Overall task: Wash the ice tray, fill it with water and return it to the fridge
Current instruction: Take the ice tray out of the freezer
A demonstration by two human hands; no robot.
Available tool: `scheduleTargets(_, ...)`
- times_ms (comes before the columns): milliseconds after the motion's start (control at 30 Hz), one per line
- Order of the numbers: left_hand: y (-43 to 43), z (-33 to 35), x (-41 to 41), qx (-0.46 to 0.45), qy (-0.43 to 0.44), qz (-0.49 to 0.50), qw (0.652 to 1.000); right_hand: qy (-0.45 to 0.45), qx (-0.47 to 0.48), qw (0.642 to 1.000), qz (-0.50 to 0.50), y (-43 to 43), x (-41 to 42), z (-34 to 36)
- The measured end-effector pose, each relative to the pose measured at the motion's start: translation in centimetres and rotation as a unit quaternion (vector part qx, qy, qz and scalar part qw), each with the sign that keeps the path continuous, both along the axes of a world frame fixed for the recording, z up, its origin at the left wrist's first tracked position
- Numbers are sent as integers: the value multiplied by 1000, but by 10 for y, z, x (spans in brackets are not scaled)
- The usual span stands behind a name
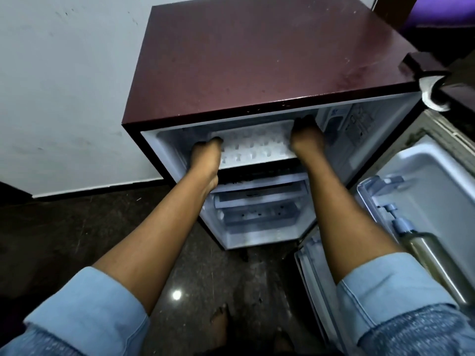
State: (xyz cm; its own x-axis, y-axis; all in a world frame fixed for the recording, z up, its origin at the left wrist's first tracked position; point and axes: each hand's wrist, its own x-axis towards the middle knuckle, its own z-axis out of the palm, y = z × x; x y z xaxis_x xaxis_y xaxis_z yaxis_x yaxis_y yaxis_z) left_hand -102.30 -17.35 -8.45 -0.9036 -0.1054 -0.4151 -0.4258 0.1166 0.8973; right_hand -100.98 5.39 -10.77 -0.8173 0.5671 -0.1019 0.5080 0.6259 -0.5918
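Note:
A white ice tray [253, 145] with several small cells sits level in the top opening of a small maroon fridge [257, 60]. My left hand [205, 156] grips the tray's left end. My right hand [305, 141] grips its right end, with the fingertips hidden in shadow under the fridge top. Both arms reach forward into the freezer space. I cannot tell whether the cells hold water.
The fridge door [424, 191] stands open at the right, with a pump bottle [421, 242] in its rack. Shelves and a drawer [257, 214] lie below the tray. A white wall is at the left, dark floor [77, 227] below, and my bare foot [219, 319] near the bottom.

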Motion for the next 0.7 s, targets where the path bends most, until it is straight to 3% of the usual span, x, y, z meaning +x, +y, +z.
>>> scheduleTargets(167,-17,-2,19,-2,-10,19,1000,100,-193,973,-81,-12,32,1)
scheduleTargets(367,-34,12,42,-9,-40,6,999,110,-246,958,-94,-34,87,18)
scheduleTargets(500,-48,20,51,33,-79,-1,996,116,-291,941,-129,-43,113,16)
scheduleTargets(700,-62,36,69,40,-86,-74,993,132,-360,907,-174,-49,148,-1)
